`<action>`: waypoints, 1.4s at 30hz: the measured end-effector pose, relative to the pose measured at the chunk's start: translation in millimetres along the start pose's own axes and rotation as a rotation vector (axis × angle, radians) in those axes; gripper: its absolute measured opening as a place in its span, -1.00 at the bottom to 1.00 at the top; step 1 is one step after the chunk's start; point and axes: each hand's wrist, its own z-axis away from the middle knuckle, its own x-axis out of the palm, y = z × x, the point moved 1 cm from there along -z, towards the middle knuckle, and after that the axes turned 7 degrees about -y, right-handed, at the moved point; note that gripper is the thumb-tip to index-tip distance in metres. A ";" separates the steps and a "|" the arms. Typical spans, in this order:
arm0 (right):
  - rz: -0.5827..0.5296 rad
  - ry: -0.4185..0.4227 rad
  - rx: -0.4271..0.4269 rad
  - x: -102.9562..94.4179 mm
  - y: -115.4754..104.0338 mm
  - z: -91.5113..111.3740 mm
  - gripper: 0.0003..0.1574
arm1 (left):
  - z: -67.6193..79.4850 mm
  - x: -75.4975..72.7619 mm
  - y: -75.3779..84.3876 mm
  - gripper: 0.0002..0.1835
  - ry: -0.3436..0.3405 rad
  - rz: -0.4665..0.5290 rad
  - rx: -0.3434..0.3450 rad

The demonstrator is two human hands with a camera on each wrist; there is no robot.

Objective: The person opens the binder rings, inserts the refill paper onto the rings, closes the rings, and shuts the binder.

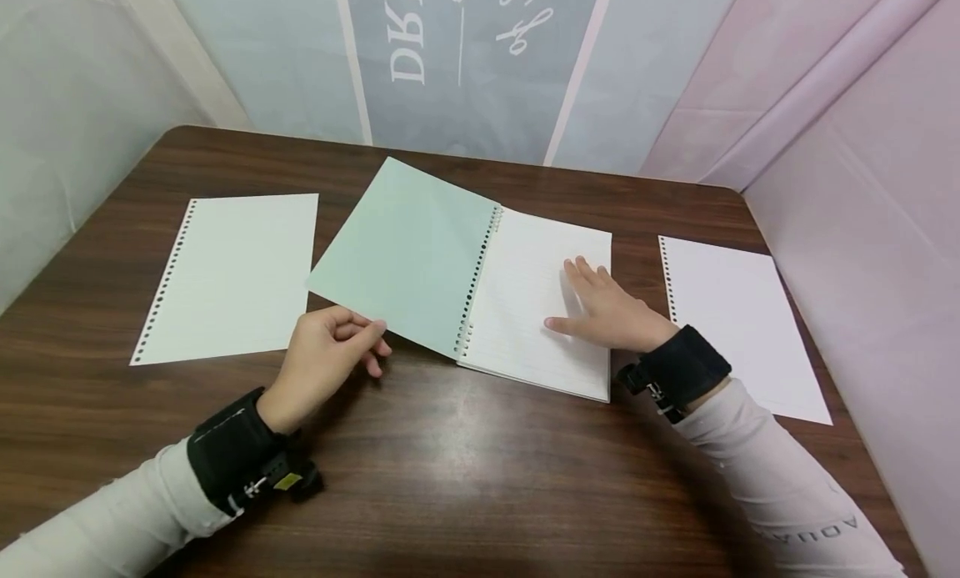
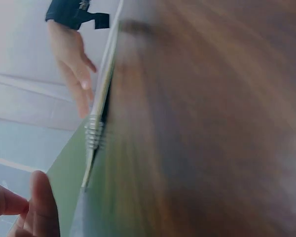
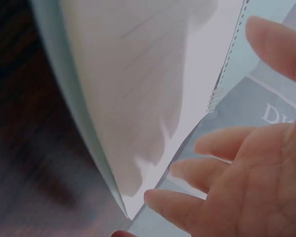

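A spiral-bound notebook lies open on the table, its pale green cover [image 1: 408, 253] turned to the left and a white lined page [image 1: 532, 294] on the right. At the lower edge of the cover my left hand [image 1: 322, 353] pinches it between thumb and curled fingers. My right hand [image 1: 611, 311] is spread over the right part of the page, fingers apart and fairly straight. It casts a shadow on the paper. In the right wrist view these fingers [image 3: 222, 140] appear a little off the sheet. Metal rings [image 2: 93, 131] of the binding show in the left wrist view.
One loose punched sheet [image 1: 232, 278] lies left of the notebook, close to the left hand. Another punched sheet [image 1: 735, 319] lies to the right, partly under the right wrist. Dark wooden table [image 1: 450, 478] extends in front; fabric walls [image 1: 480, 77] stand behind and at the sides.
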 end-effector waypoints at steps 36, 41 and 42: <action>0.000 -0.054 -0.086 -0.1 31.2 -2.2 0.15 | 15.8 24.6 -4.9 -0.84 -0.251 0.696 -0.515; 0.005 -0.054 -0.085 -2.4 32.1 -3.1 0.16 | 17.6 21.0 -5.1 -0.83 -0.293 0.759 -0.508; 0.003 -0.055 -0.083 -2.5 32.4 -3.2 0.16 | 18.3 20.1 -5.4 -0.83 -0.305 0.772 -0.508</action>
